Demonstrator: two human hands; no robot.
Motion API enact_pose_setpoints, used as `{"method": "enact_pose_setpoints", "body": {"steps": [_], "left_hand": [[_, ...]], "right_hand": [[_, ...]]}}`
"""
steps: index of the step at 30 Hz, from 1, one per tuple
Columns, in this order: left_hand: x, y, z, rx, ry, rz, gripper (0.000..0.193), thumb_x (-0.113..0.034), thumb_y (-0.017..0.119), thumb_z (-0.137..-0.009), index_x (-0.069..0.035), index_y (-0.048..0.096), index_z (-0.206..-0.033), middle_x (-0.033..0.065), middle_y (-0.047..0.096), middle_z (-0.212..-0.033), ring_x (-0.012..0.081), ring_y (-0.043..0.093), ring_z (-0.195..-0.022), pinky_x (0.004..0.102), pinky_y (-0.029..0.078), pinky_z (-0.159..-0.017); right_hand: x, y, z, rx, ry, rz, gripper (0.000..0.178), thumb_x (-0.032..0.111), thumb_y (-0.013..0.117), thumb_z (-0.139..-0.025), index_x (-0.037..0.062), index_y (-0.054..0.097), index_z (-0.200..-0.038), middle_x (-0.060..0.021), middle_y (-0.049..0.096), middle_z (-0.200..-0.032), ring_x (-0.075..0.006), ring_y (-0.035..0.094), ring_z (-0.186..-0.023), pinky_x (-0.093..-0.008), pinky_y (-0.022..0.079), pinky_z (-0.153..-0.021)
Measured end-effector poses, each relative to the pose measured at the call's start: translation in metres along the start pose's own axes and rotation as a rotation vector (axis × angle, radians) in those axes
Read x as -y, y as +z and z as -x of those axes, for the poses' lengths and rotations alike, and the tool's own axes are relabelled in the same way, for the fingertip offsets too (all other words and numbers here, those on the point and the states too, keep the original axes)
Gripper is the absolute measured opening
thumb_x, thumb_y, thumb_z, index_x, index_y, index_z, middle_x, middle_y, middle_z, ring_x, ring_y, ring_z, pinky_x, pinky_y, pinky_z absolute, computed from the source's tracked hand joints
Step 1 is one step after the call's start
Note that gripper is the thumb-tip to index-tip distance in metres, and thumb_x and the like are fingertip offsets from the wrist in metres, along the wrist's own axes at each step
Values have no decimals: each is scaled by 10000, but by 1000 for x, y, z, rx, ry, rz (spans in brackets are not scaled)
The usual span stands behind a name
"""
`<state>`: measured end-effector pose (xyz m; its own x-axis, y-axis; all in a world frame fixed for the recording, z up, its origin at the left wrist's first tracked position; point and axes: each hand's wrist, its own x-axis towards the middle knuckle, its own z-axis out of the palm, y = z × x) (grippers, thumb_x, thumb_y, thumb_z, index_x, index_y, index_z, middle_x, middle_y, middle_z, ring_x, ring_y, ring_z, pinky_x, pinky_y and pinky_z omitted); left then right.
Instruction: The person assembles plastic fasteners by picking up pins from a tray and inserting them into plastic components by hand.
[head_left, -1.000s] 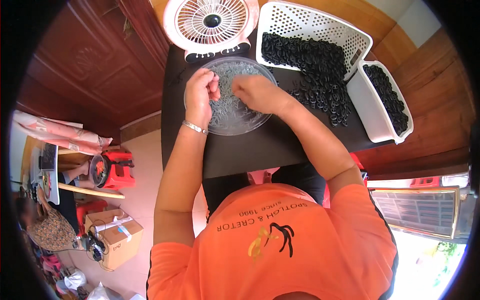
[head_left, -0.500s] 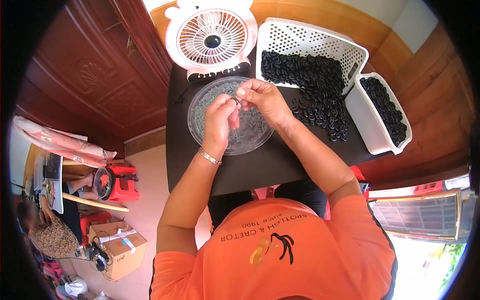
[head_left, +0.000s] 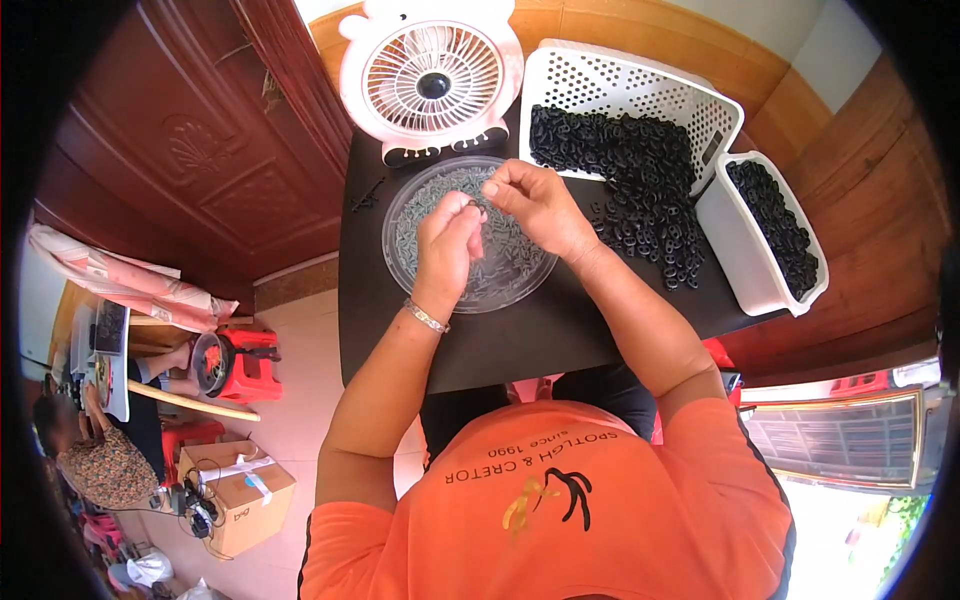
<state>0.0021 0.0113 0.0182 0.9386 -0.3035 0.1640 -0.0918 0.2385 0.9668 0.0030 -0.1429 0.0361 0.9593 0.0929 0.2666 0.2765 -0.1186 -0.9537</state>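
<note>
Small dark part [head_left: 479, 207] positioned above round clear tray [head_left: 505, 292].
Left hand [head_left: 448, 242]: thumb and forefinger clamped on the part. Right hand [head_left: 543, 212]: adjacent; grip cannot be determined. Beyond: loose black pieces [head_left: 660, 240], perforated white basket [head_left: 700, 108], pink fan [head_left: 432, 86].

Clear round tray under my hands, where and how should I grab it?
Probably the opposite left and right rims of the tray, from both sides: it's round and sits flat, and the fan stands close behind its far edge.
</note>
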Motion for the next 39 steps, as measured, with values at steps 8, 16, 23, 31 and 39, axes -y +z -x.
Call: {"method": "enact_pose_setpoints", "body": {"steps": [8, 16, 23, 31, 39], "left_hand": [[0, 1, -1, -13, 24, -69, 175, -170, 479, -882, -23, 518, -795, -13, 431, -581, 81, 433, -483, 210, 358, -452], [1, -1, -1, 11, 40, -130, 201, -195, 482, -895, -37, 505, -774, -21, 429, -578, 71, 429, -474, 202, 348, -443], [-1, 1, 1, 11, 67, -181, 206, -194, 486, -892, -44, 502, -751, -17, 435, -576, 67, 428, -472, 205, 348, -442], [2, 3, -1, -1, 52, -183, 204, -192, 487, -886, -39, 506, -753, -14, 432, -564, 72, 429, -466, 208, 341, -437], [0, -2, -3, -13, 21, -124, 204, -195, 490, -877, -30, 507, -757, -27, 397, -552, 78, 422, -450, 215, 327, -423]], "right_hand": [[2, 2, 2, -14, -46, 98, 194, 161, 616, -862, -1, 567, -767, 15, 502, -628, -46, 411, -584, -237, 377, -520], [6, 2, 4, -3, -52, 165, 197, 169, 622, -858, -4, 574, -774, -8, 516, -628, -62, 424, -574, -253, 386, -520], [4, 3, 4, -4, -90, 209, 187, 163, 634, -841, 4, 576, -761, -26, 529, -621, -74, 441, -563, -264, 392, -514], [-2, 0, 0, 61, -9, 56, 220, 183, 619, -864, 11, 575, -736, 6, 536, -633, -70, 478, -591, -259, 410, -542], [-4, -8, -5, 130, 22, -53, 219, 204, 580, -901, 9, 595, -803, 8, 568, -714, -52, 483, -680, -224, 425, -635]]}}
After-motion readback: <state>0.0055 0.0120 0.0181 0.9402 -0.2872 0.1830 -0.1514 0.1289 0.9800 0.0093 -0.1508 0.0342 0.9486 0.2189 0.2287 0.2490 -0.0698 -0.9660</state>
